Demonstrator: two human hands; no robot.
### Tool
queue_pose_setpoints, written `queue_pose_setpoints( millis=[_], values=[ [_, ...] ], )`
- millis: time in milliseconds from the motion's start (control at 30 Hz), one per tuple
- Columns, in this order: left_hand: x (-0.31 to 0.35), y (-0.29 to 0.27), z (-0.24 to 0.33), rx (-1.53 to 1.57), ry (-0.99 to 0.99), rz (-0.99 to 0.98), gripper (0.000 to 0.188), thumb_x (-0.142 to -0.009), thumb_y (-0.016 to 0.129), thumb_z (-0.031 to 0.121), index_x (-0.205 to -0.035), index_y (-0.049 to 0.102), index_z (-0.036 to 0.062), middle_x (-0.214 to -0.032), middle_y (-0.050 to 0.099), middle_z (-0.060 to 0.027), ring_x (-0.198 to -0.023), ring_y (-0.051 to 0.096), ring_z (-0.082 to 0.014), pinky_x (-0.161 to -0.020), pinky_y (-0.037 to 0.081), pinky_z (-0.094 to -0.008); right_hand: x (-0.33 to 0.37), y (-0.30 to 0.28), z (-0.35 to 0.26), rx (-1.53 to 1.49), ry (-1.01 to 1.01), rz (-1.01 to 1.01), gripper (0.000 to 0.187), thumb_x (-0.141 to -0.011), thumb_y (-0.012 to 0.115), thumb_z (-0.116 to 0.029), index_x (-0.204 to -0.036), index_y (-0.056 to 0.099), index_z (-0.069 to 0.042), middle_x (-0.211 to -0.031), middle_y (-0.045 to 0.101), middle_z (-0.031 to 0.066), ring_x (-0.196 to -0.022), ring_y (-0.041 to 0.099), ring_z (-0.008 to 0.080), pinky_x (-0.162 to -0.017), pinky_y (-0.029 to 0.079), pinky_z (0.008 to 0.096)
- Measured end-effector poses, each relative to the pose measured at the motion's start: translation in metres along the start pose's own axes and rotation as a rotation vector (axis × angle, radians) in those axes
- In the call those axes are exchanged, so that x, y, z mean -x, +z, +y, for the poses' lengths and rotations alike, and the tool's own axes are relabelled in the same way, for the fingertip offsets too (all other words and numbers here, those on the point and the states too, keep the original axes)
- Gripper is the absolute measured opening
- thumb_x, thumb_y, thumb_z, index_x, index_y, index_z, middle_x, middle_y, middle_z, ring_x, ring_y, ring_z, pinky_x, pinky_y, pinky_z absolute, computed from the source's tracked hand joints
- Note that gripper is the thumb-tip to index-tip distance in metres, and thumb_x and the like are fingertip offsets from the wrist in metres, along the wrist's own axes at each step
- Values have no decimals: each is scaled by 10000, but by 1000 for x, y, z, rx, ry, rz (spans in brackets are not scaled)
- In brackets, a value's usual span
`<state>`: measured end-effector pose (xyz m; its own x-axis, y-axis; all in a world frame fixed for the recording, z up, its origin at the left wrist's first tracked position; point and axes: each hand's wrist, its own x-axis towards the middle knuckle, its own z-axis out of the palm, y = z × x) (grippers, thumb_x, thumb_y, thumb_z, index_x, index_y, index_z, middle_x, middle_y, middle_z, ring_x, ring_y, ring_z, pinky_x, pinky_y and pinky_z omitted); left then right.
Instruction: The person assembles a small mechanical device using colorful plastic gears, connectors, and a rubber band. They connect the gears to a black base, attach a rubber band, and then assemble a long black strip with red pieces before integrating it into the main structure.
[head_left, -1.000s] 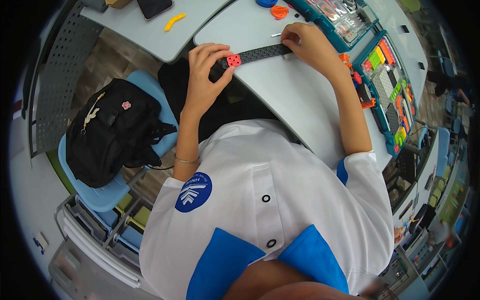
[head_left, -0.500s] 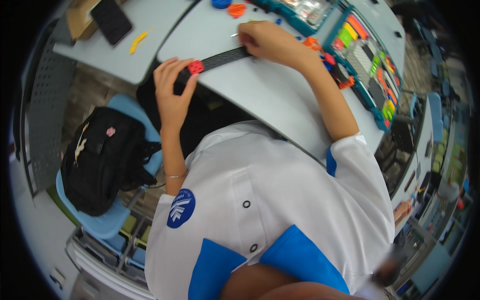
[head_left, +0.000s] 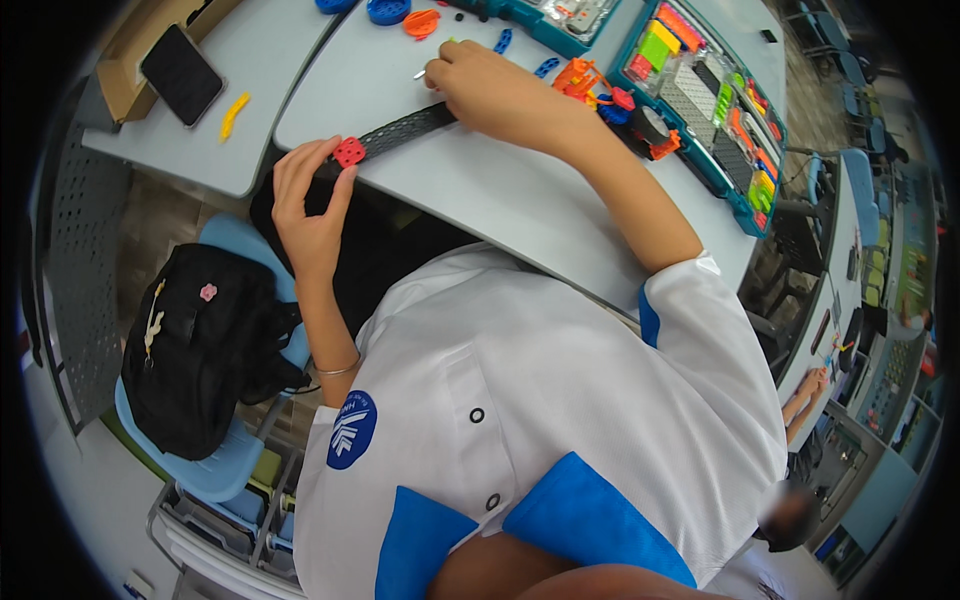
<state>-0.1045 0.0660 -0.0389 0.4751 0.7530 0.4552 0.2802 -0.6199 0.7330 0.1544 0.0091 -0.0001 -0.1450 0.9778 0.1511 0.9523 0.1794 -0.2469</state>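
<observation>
A long black perforated strip (head_left: 405,132) lies slantwise over the table's near edge. At its left end sits a small red block with holes (head_left: 349,152), pinched between the thumb and fingers of my left hand (head_left: 308,222). My right hand (head_left: 500,98) is closed over the strip's other end, its fingers curled, and it covers that end. From the curled fingers pokes a thin silvery tip (head_left: 420,76); the rest of that piece is hidden, so its kind cannot be told.
Right of my hand stand an orange, blue and red assembly with a black wheel (head_left: 652,125) and a teal case (head_left: 740,200) of coloured parts. Blue wheels (head_left: 389,10) and an orange piece (head_left: 422,24) lie farther off. Left are a phone (head_left: 183,75), yellow piece (head_left: 234,117) and backpack (head_left: 205,350).
The view has shifted, so table and hands appear farther left. Both hands keep their grips on the strip, with little other visible difference.
</observation>
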Motion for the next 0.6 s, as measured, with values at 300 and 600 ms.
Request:
queue_pose_setpoints(
  millis=[300,600],
  values=[
    [-4,5,-1,9,31,-1,328,-780,799,56,-1103,745,64,-1064,709,-76,-1074,604,-258,-960,476,-370,0,-20,-11,-146,20,-92,70,-927,582,-15,-977,629,-28,-1006,579,119,-890,625,270,-764,506,367],
    [-4,12,2,-64,26,-3,336,-804,800,71,-1135,743,85,-1099,709,-65,-1091,595,-255,-966,471,-365,142,-21,-63,-148,15,80,445,-980,591,-420,-1384,590,-234,-1484,497,92,-1362,460,306,-1124,337,504]
  ],
)
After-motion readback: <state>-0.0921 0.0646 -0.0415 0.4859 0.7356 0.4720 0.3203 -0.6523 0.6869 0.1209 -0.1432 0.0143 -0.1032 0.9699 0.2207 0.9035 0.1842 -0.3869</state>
